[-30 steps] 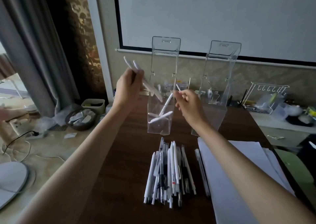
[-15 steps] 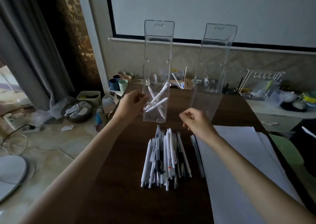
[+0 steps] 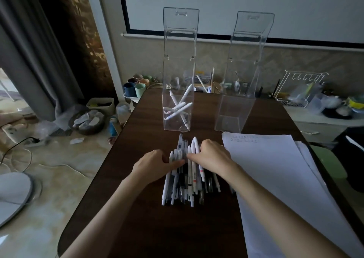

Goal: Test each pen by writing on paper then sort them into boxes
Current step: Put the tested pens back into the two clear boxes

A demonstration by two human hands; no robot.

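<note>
Item: pile of pens [image 3: 189, 181], near centre of table [image 3: 147, 228], between both hands. Left hand [image 3: 153, 165] lies with fairly straight fingers on the pile; right hand [image 3: 212, 157] curls over its far-right part, and whether it pinches a pen cannot be told. Step, as judged: selecting the next pen. The next move calls for isolating one, carrying it right to the paper [image 3: 275, 169] for testing, then to the far left box [image 3: 178, 70], holding several pens, or the empty right box [image 3: 239, 92].

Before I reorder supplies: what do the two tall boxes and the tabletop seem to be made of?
The box with pens and the empty box look like clear glossy plastic, perhaps acrylic: you see straight through them and their edges catch light. The table looks like dark wood or wood-grain laminate, low sheen, streaked grain visible.
</note>
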